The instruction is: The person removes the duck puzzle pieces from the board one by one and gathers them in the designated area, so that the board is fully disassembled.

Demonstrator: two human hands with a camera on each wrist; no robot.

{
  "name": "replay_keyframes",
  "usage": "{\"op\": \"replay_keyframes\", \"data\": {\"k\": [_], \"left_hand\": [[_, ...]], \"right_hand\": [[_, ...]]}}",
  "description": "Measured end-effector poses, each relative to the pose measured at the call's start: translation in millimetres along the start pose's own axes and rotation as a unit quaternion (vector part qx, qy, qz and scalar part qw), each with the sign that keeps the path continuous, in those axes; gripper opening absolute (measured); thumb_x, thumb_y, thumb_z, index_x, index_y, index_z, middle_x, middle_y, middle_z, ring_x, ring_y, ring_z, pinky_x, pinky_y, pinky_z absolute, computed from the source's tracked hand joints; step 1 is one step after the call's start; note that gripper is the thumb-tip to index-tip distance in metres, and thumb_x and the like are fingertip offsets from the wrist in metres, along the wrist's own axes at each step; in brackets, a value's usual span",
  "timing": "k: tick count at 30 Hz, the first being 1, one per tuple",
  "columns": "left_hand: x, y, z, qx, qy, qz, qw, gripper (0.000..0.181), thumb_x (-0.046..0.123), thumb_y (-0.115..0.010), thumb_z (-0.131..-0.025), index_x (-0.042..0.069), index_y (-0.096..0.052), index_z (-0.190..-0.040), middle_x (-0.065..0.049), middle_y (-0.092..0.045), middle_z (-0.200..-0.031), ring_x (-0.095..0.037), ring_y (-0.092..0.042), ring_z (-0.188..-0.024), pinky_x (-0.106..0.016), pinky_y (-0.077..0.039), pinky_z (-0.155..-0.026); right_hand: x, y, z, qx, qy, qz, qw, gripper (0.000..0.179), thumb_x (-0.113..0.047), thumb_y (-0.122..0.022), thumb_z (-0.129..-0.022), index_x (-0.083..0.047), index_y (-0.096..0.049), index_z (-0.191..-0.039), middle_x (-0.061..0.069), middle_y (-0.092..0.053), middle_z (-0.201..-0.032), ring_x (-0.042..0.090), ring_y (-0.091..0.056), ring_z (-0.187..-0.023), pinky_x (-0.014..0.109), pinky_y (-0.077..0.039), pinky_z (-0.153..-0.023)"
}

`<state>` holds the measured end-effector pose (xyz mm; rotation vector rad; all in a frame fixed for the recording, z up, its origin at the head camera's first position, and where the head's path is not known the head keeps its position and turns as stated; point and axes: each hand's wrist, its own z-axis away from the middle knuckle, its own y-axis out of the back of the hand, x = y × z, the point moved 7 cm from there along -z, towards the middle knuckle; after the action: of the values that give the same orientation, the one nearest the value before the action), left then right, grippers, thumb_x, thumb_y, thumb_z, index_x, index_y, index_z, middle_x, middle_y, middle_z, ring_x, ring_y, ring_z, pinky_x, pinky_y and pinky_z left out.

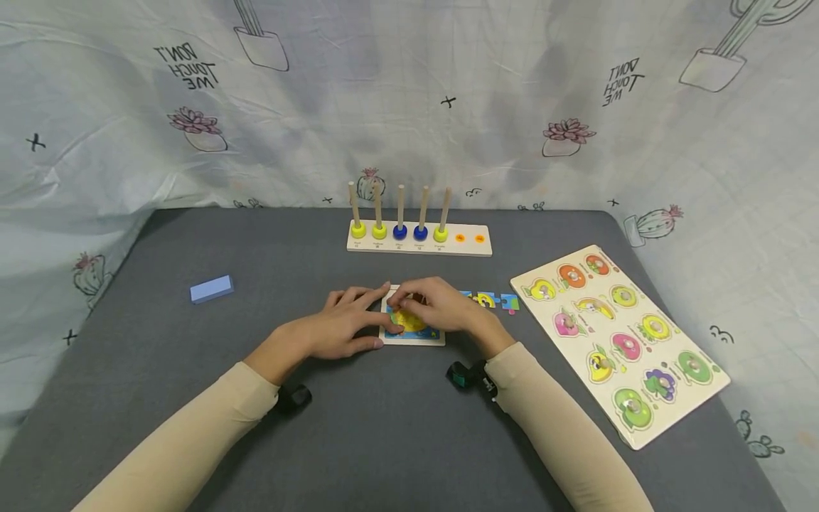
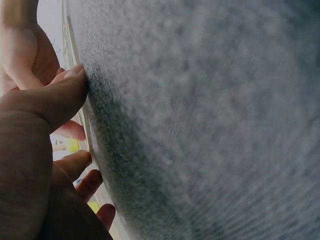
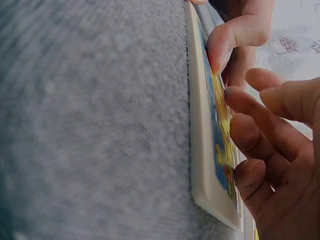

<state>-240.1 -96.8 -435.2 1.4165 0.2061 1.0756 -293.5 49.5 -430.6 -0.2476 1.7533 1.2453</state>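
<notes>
A small framed jigsaw puzzle [image 1: 414,335] with a yellow and blue picture lies flat in the middle of the table. My left hand [image 1: 342,328] is spread at its left side, with the index finger on the picture and the thumb by the frame's near left corner. From the right, my right hand [image 1: 441,304] reaches over the puzzle. In the right wrist view its loosely bent fingers [image 3: 245,131] rest at the picture surface, and the thumb stands apart with nothing between. Part of the picture is hidden under the hands.
Several loose jigsaw pieces [image 1: 488,299] lie right of the puzzle, partly behind the right hand. Behind stands a peg board [image 1: 419,246] with yellow and blue rings. A fruit knob puzzle board [image 1: 608,334] lies at the right. A blue block [image 1: 212,289] sits at the left.
</notes>
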Motion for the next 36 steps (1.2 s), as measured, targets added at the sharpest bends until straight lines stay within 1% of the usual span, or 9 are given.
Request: {"op": "replay_keyframes", "data": {"k": [5,12,17,21,25,31,36], "left_hand": [[0.7,1.0,-0.6,-0.002,0.005,-0.005,1.0,0.035,0.041,-0.061,-0.103,0.045,-0.061,-0.138,-0.008,-0.009,-0.173,-0.034,-0.02,-0.152,-0.062,-0.022,-0.107],[1.2,0.9,-1.5,-0.003,0.003,-0.006,1.0,0.035,0.042,-0.061,-0.103,0.046,-0.06,-0.138,-0.008,-0.012,-0.173,-0.034,-0.021,-0.152,-0.061,-0.023,-0.107],[1.1,2.6,-2.1,-0.003,0.003,-0.004,1.0,0.035,0.041,-0.062,-0.103,0.045,-0.061,-0.138,-0.008,-0.014,-0.172,-0.034,-0.021,-0.152,-0.062,-0.023,-0.107],[1.1,3.6,-0.9,0.0,0.002,-0.002,1.0,0.035,0.04,-0.062,-0.103,0.043,-0.061,-0.138,-0.008,-0.015,-0.172,-0.034,-0.021,-0.152,-0.062,-0.023,-0.108],[1.2,3.7,-0.2,0.0,0.003,0.002,1.0,0.034,0.041,-0.062,-0.103,0.043,-0.062,-0.138,-0.008,-0.015,-0.172,-0.034,-0.02,-0.152,-0.063,-0.022,-0.109],[0.1,3.2,-1.1,-0.004,0.008,0.001,1.0,0.035,0.042,-0.061,-0.104,0.042,-0.062,-0.138,-0.006,-0.014,-0.172,-0.033,-0.019,-0.153,-0.062,-0.022,-0.109],[-0.3,2.6,-1.2,-0.007,0.012,-0.001,0.9999,0.035,0.042,-0.061,-0.104,0.043,-0.061,-0.139,-0.007,-0.015,-0.172,-0.033,-0.019,-0.152,-0.064,-0.021,-0.11]], "right_hand": [[0.0,0.4,0.6,0.0,-0.004,-0.012,0.9999,0.025,-0.01,-0.052,-0.108,-0.01,-0.074,-0.119,0.003,-0.074,-0.116,0.013,-0.065,-0.093,0.032,-0.053,-0.085],[1.5,0.1,0.4,0.003,0.004,-0.017,0.9998,0.022,-0.008,-0.054,-0.107,-0.009,-0.072,-0.12,0.004,-0.073,-0.118,0.015,-0.065,-0.09,0.032,-0.053,-0.081],[-0.5,-0.5,1.0,-0.001,0.009,-0.014,0.9999,0.022,-0.006,-0.058,-0.105,-0.009,-0.07,-0.123,0.003,-0.07,-0.122,0.015,-0.063,-0.088,0.033,-0.053,-0.078],[-2.0,-1.7,1.0,-0.009,0.003,-0.024,0.9997,0.026,-0.006,-0.059,-0.104,-0.008,-0.067,-0.128,0.005,-0.068,-0.126,0.015,-0.063,-0.089,0.032,-0.053,-0.078],[-2.5,-3.6,1.6,-0.012,-0.005,-0.03,0.9995,0.029,-0.005,-0.058,-0.104,-0.008,-0.064,-0.133,0.008,-0.066,-0.128,0.017,-0.064,-0.094,0.034,-0.053,-0.079],[-1.7,-5.7,1.4,-0.02,-0.02,-0.018,0.9994,0.032,-0.005,-0.058,-0.104,-0.008,-0.062,-0.136,0.008,-0.064,-0.129,0.02,-0.065,-0.108,0.036,-0.053,-0.088],[-1.6,-5.7,1.1,-0.026,-0.027,-0.02,0.9991,0.035,-0.005,-0.058,-0.104,-0.007,-0.059,-0.139,0.009,-0.063,-0.127,0.021,-0.064,-0.11,0.037,-0.053,-0.091]]}}
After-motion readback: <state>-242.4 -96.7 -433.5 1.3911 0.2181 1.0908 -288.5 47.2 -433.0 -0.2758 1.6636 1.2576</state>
